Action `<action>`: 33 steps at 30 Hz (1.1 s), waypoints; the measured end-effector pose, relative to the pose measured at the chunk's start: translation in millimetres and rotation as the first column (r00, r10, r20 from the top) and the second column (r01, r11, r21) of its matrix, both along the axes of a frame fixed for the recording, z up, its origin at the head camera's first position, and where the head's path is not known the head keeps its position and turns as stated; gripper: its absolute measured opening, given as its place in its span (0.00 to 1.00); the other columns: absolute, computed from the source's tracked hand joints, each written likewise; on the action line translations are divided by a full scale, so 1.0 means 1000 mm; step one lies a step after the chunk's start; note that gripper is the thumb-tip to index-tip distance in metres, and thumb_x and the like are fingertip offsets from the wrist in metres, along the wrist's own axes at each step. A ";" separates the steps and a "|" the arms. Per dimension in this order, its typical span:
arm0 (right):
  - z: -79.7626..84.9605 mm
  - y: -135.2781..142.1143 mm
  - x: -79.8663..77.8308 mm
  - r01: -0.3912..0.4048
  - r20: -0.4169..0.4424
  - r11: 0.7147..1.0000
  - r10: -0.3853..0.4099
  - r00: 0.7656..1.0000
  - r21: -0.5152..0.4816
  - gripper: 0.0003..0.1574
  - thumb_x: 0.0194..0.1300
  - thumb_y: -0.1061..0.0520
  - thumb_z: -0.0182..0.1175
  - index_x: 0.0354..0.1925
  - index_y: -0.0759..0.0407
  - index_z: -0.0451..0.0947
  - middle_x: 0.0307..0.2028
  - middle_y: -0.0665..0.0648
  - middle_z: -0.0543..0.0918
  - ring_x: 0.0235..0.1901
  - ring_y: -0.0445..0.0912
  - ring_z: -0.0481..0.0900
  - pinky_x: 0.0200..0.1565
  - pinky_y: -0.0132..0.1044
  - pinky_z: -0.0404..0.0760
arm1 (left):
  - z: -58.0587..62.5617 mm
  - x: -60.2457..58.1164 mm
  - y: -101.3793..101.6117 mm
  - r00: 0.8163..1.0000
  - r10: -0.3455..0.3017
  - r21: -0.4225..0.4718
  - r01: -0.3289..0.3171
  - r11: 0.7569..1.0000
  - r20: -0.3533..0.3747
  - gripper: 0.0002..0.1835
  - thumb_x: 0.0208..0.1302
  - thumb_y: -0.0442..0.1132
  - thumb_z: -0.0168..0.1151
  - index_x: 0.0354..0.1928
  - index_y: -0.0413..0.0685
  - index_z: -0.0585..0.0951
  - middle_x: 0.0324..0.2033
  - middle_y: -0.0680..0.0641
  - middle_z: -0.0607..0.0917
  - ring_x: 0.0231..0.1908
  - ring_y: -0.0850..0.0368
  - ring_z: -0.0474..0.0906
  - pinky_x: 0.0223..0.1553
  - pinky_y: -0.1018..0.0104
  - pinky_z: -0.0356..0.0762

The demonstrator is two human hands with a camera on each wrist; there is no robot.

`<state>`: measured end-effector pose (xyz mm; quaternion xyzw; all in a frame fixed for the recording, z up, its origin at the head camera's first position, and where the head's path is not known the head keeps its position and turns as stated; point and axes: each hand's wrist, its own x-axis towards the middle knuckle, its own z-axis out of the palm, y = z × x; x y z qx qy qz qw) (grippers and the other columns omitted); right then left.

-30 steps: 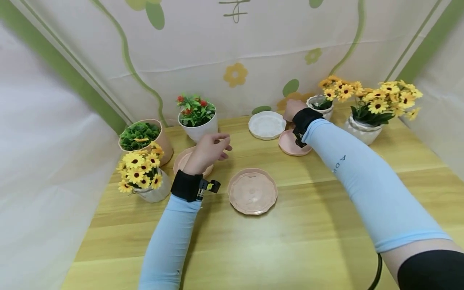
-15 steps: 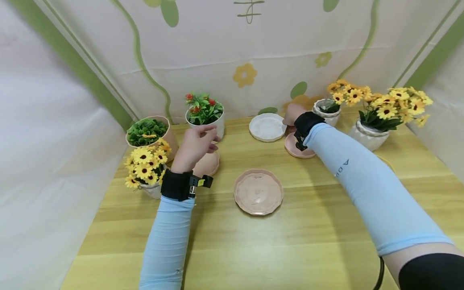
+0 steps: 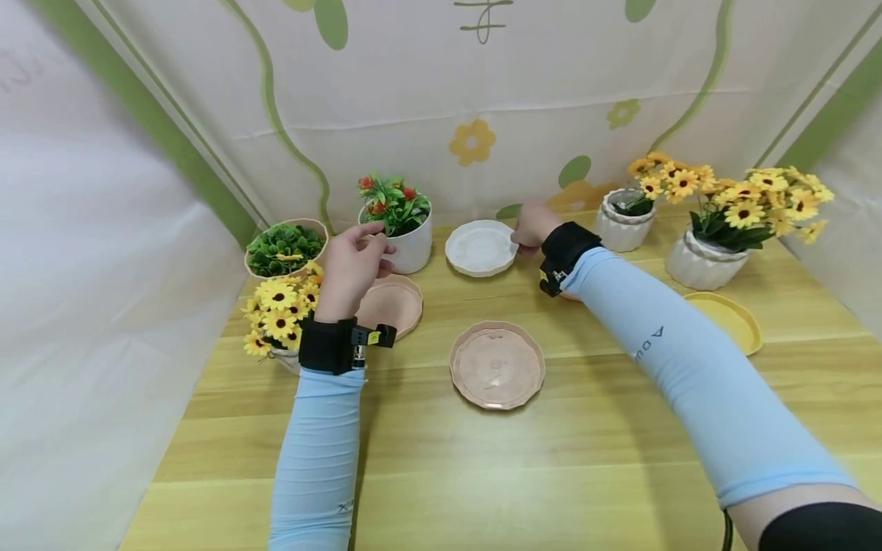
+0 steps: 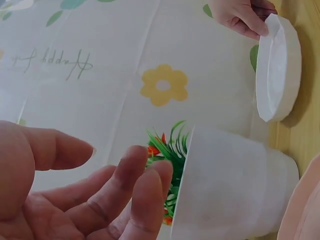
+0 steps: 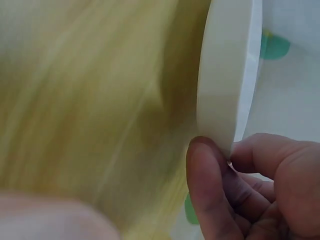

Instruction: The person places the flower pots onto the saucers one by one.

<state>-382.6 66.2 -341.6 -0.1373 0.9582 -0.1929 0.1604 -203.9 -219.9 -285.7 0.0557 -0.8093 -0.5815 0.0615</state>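
Observation:
My right hand [image 3: 536, 225] pinches the right rim of a white scalloped saucer [image 3: 480, 249] near the back of the table. In the right wrist view, thumb and fingers grip the edge of this saucer [image 5: 225, 70], which appears lifted off the wood. My left hand [image 3: 351, 268] hovers with loosely bent fingers before a white pot [image 3: 416, 250] of red-flowered greenery, holding nothing. Whether its fingers touch the pot cannot be told. Beneath that hand lies a pink saucer [image 3: 396, 304], partly covered. Another pink saucer [image 3: 496, 366] rests mid-table.
At left stand a pink pot of green leaves [image 3: 285, 249] and a pot of yellow flowers [image 3: 279, 306]. Two white pots [image 3: 623, 226] with yellow flowers stand at right. A yellow saucer [image 3: 737, 321] and a small pink saucer [image 3: 570, 295] are partly hidden by my right arm.
My right hand has moved left, carrying the white saucer closer to the red-flowered pot. My left hand has drawn back leftward, uncovering more of the pink saucer. The yellow saucer now shows.

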 end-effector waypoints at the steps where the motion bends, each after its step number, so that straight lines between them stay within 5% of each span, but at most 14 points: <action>1: -0.001 -0.003 0.002 0.003 0.006 1.000 -0.003 1.000 -0.009 0.16 0.64 0.63 0.53 0.28 0.68 0.86 0.23 0.60 0.86 0.21 0.47 0.84 0.22 0.28 0.77 | 0.000 -0.001 0.000 1.000 0.014 0.007 -0.014 1.000 -0.007 0.22 0.76 0.41 0.49 0.68 0.44 0.71 0.47 0.35 0.83 0.38 0.46 0.82 0.42 0.61 0.83; 12: -0.015 -0.017 0.023 0.073 0.038 0.986 -0.068 0.997 -0.151 0.15 0.66 0.63 0.56 0.28 0.68 0.86 0.19 0.57 0.84 0.19 0.45 0.83 0.22 0.29 0.77 | -0.009 -0.016 -0.005 0.990 0.129 -0.067 -0.133 0.989 -0.061 0.24 0.77 0.43 0.49 0.71 0.47 0.67 0.53 0.40 0.76 0.30 0.56 0.73 0.32 0.65 0.71; 16: -0.023 -0.020 0.028 0.084 0.068 0.975 -0.072 0.995 -0.207 0.15 0.67 0.63 0.54 0.34 0.70 0.86 0.20 0.58 0.85 0.20 0.45 0.84 0.24 0.29 0.79 | -0.013 -0.021 -0.007 0.986 0.158 -0.100 -0.162 0.982 -0.045 0.27 0.76 0.44 0.49 0.74 0.48 0.64 0.60 0.41 0.72 0.40 0.52 0.73 0.38 0.63 0.71; 23: -0.032 -0.019 0.034 0.145 0.136 0.924 -0.103 0.985 -0.353 0.16 0.69 0.63 0.52 0.40 0.72 0.85 0.21 0.59 0.85 0.20 0.46 0.85 0.25 0.31 0.82 | -0.020 -0.028 -0.009 0.985 0.174 -0.111 -0.175 0.978 -0.018 0.31 0.75 0.43 0.50 0.75 0.43 0.59 0.66 0.39 0.67 0.65 0.48 0.64 0.61 0.57 0.68; 33: -0.039 -0.012 0.043 0.231 0.220 0.834 -0.136 0.966 -0.501 0.19 0.73 0.61 0.51 0.52 0.74 0.79 0.28 0.61 0.85 0.21 0.44 0.84 0.29 0.33 0.85 | -0.029 -0.030 -0.009 0.986 0.159 -0.064 -0.155 0.986 0.051 0.32 0.78 0.47 0.46 0.78 0.51 0.53 0.67 0.42 0.65 0.54 0.46 0.70 0.46 0.60 0.70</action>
